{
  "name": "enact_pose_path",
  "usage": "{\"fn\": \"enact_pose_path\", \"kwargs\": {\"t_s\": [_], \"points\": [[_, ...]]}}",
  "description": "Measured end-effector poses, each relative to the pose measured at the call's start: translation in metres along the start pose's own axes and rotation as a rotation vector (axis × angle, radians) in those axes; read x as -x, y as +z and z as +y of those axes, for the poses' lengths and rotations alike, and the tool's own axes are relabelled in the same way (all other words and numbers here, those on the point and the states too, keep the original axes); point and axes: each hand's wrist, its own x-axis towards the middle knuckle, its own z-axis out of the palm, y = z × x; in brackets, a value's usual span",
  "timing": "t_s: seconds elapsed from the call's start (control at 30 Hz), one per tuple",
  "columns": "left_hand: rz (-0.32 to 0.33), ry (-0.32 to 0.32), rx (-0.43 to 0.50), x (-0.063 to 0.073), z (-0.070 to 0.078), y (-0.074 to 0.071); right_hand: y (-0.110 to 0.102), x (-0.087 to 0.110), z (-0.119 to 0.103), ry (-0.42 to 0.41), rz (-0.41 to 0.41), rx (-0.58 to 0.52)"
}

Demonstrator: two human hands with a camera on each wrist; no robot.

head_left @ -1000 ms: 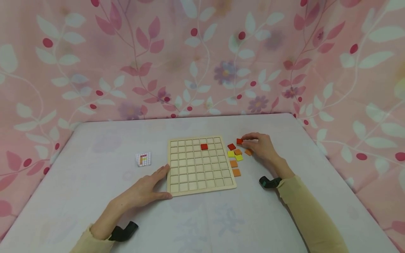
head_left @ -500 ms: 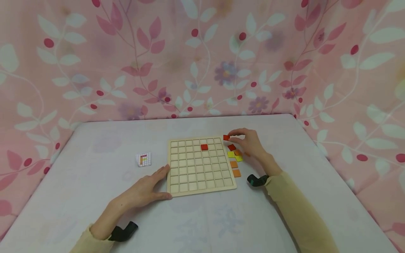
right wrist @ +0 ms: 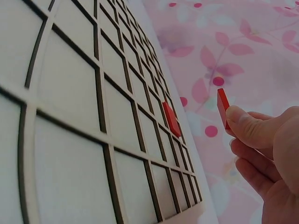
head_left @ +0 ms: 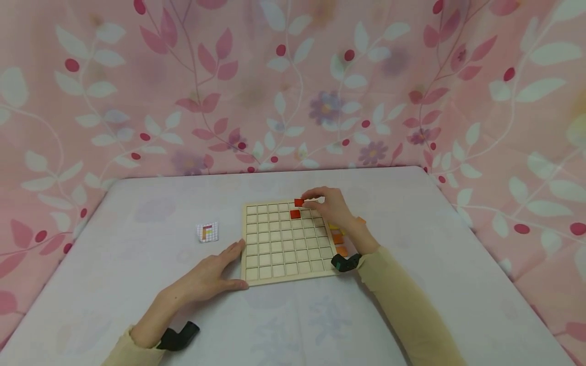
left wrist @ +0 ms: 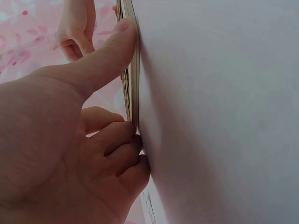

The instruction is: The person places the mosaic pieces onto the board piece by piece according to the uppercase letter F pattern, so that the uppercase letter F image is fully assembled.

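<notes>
A pale wooden grid board point(head_left: 273, 245) lies on the table. My left hand point(head_left: 207, 273) rests at its left side, fingertips along the edge and thumb point(left wrist: 105, 60) by the near-left corner. Between thumb and fingers, my right hand point(head_left: 333, 208) pinches a small square red tile point(head_left: 299, 202), held over the board's back rows. The right wrist view shows this held tile point(right wrist: 223, 107) tilted up, apart from the grid. A second red tile point(head_left: 295, 214) sits in a cell just in front of it.
Orange tiles point(head_left: 338, 238) and a yellow tile point(head_left: 333, 226) lie right of the board, partly hidden by the right wrist. Left of the board lies a small paper card point(head_left: 208, 232) with a coloured grid pattern. A floral curtain point(head_left: 293, 101) hangs behind the table.
The right hand has carried the red tile leftward from the loose pile at the right to over the board's back rows. The left hand has stayed at the board's edge.
</notes>
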Motion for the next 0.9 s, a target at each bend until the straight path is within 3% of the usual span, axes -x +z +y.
{"fn": "enact_pose_path", "kwargs": {"t_s": [0.27,0.53,0.9], "points": [[-0.001,-0.003,0.001,0.000,0.000,-0.001,0.013,-0.008,-0.011,-0.010,-0.030,-0.019],[-0.003,0.002,0.003,-0.001,0.000,0.000,0.023,-0.004,-0.010,0.070,-0.043,-0.045],[0.007,0.004,-0.002,0.000,0.000,-0.002,0.036,-0.007,-0.006,0.002,-0.024,-0.023]]}}
